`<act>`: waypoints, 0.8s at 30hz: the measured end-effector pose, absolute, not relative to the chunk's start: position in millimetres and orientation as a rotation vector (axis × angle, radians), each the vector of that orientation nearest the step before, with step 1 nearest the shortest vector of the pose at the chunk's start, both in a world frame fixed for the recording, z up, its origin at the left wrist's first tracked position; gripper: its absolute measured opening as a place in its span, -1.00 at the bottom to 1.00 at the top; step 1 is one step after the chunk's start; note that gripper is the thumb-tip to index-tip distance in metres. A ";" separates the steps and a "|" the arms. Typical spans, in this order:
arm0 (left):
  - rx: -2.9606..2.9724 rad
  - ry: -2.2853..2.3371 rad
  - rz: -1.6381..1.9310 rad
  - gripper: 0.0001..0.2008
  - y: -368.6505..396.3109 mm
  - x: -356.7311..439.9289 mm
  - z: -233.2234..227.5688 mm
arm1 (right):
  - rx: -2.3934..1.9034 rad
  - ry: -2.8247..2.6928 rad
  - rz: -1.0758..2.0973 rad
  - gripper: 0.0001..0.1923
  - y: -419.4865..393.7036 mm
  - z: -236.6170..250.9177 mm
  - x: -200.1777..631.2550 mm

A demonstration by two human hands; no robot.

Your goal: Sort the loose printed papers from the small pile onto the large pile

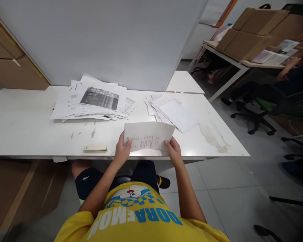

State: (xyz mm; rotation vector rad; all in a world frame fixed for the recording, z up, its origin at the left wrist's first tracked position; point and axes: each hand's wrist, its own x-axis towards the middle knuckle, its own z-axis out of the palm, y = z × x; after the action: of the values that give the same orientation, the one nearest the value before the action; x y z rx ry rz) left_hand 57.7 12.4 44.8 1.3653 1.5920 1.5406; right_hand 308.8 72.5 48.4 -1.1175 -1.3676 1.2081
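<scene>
Above the desk (35,134), my left fingers (128,145) and right fingers (168,145) grasp printed paper (149,132), while larger pile (96,101) and smaller pile (178,116) lie unheld.

A white counter with two loose heaps of paper on it.
The larger heap (65,106) lies left of the middle toward the back, its sheets fanned unevenly, a dark-printed sheet (99,98) on top. The smaller heap (178,114) spreads to its right, well apart. A slim cream-coloured object (95,148) lies near the front edge of the counter (27,124). Grey smudges (93,132) mark the surface before the larger heap; a brownish stain (218,143) marks the right end.
</scene>
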 end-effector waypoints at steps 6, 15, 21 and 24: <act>1.533 2.093 1.114 -0.52 -63.5 27.7 91.1 | -1.182 -1.275 1.757 -0.48 43.1 72.8 304.0; 2.376 2.271 0.819 -0.47 -90.9 -61.2 70.0 | -1.177 -1.136 1.869 -0.51 10.3 58.4 249.1; 2.365 2.219 0.814 -0.38 -85.4 -70.7 34.7 | -1.193 -1.106 1.875 -0.52 4.7 53.7 242.5; 2.339 2.250 0.911 -0.43 -81.0 -73.3 19.7 | -1.175 -1.072 1.897 -0.55 5.8 53.1 241.9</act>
State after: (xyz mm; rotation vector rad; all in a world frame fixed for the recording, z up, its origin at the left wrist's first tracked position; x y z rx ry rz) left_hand -73.3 -81.0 19.7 2.3393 2.2499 0.9106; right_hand 241.9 5.8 53.1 -1.1748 -1.0722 1.8974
